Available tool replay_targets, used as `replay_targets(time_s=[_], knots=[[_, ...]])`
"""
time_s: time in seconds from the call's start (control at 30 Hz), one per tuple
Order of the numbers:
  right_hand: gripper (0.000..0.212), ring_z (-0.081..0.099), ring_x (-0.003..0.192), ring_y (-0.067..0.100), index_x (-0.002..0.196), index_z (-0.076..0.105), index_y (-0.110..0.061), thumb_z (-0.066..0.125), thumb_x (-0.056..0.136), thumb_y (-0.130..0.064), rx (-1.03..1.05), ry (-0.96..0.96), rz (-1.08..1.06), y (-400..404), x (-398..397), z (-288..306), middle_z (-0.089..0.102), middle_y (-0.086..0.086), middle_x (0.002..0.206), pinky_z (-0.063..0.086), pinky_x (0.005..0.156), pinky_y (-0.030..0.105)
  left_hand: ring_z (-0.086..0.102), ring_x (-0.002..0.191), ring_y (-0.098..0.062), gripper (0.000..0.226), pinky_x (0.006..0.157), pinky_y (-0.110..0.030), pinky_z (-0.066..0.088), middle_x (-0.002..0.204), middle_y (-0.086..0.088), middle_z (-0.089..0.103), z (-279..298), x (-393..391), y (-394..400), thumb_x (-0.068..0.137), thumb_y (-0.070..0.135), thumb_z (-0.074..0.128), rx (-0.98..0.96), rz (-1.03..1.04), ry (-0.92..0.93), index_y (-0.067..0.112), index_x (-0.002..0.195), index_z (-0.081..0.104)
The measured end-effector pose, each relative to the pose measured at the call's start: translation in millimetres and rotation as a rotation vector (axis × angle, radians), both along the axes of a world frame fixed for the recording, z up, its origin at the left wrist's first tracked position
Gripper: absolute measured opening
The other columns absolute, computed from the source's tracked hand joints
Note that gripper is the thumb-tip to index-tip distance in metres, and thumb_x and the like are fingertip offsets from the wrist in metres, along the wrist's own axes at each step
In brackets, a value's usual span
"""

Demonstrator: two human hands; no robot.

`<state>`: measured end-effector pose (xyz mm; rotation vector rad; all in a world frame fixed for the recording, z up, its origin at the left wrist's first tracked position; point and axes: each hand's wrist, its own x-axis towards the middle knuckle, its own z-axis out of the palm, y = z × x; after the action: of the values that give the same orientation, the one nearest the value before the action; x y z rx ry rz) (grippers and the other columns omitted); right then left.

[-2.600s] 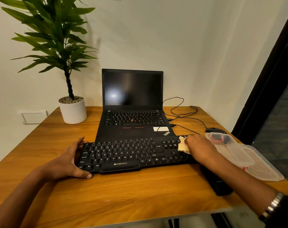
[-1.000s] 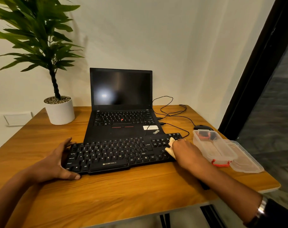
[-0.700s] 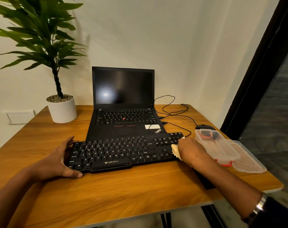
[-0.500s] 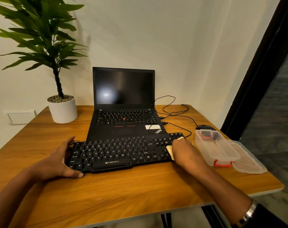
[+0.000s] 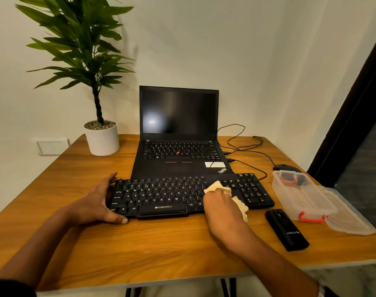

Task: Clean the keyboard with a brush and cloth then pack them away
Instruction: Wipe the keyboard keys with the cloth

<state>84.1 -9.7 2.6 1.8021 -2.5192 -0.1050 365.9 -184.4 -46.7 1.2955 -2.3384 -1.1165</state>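
Note:
A black keyboard [image 5: 161, 196] lies across the wooden table [image 5: 140, 249] in front of the laptop. My left hand [image 5: 97, 202] grips its left end, thumb on the near edge and fingers at the far corner. My right hand [image 5: 219, 204] holds a cream cloth [image 5: 217, 187] bunched under its fingers and presses it on the keys right of the middle. A black flat brush case [image 5: 286, 229] lies on the table right of the keyboard. The clear plastic box [image 5: 300, 196] with red clips stands open at the right.
A black laptop [image 5: 178, 133] stands open behind the keyboard. A potted plant [image 5: 101, 138] is at the back left. A black mouse [image 5: 284, 167] and its cables [image 5: 242, 146] lie at the back right. The box's clear lid [image 5: 352, 217] lies near the table's right edge.
My right hand has slid the cloth leftward from the keyboard's right end toward its middle. The black brush case, hidden under my forearm before, now shows. The left hand has stayed put.

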Motion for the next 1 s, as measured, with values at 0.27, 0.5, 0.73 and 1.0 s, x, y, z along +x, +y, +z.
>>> replay_targets(time_s=[0.27, 0.5, 0.73, 1.0], knots=[[0.045, 0.041, 0.127, 0.042, 0.132, 0.045, 0.005, 0.050, 0.088, 0.009, -0.048, -0.011, 0.159, -7.3, 51.4, -4.7, 0.040, 0.029, 0.140, 0.046, 0.098, 0.040, 0.026, 0.141, -0.027, 0.155, 0.114, -0.055, 0.031, 0.156, 0.003, 0.020, 3.8, -1.0, 3.0, 0.031, 0.067, 0.091, 0.020, 0.019, -0.041, 0.047, 0.151, -0.006], [0.044, 0.040, 0.128, 0.040, 0.131, 0.047, 0.003, 0.054, 0.087, 0.007, -0.044, -0.024, 0.325, -22.0, 90.9, -3.6, 0.044, 0.026, 0.137, 0.046, 0.095, 0.042, 0.025, 0.141, -0.028, 0.155, 0.113, -0.056, 0.032, 0.157, 0.000, 0.019, 7.4, -1.3, 6.1, 0.032, 0.066, 0.091, 0.021, 0.033, -0.065, 0.046, 0.151, -0.007], [0.055, 0.049, 0.120, 0.017, 0.134, 0.049, -0.015, 0.052, 0.084, 0.009, -0.320, -0.522, 0.492, -30.8, 89.0, 3.1, 0.049, -0.001, 0.135, 0.043, 0.101, 0.029, 0.025, 0.142, -0.028, 0.152, 0.114, -0.054, 0.033, 0.157, -0.001, 0.019, 7.3, -0.9, 6.2, 0.037, 0.063, 0.092, -0.001, 0.030, -0.086, 0.045, 0.151, -0.008], [0.025, 0.057, 0.092, 0.004, 0.104, 0.064, -0.031, 0.047, 0.097, -0.014, -0.576, -1.081, 0.193, -39.5, 26.0, 25.0, 0.063, -0.011, 0.100, 0.050, 0.074, 0.023, 0.026, 0.142, -0.028, 0.152, 0.116, -0.049, 0.032, 0.158, -0.003, 0.018, 16.4, -7.1, 7.4, 0.041, 0.057, 0.093, 0.059, -0.002, -0.129, 0.042, 0.152, -0.010]])
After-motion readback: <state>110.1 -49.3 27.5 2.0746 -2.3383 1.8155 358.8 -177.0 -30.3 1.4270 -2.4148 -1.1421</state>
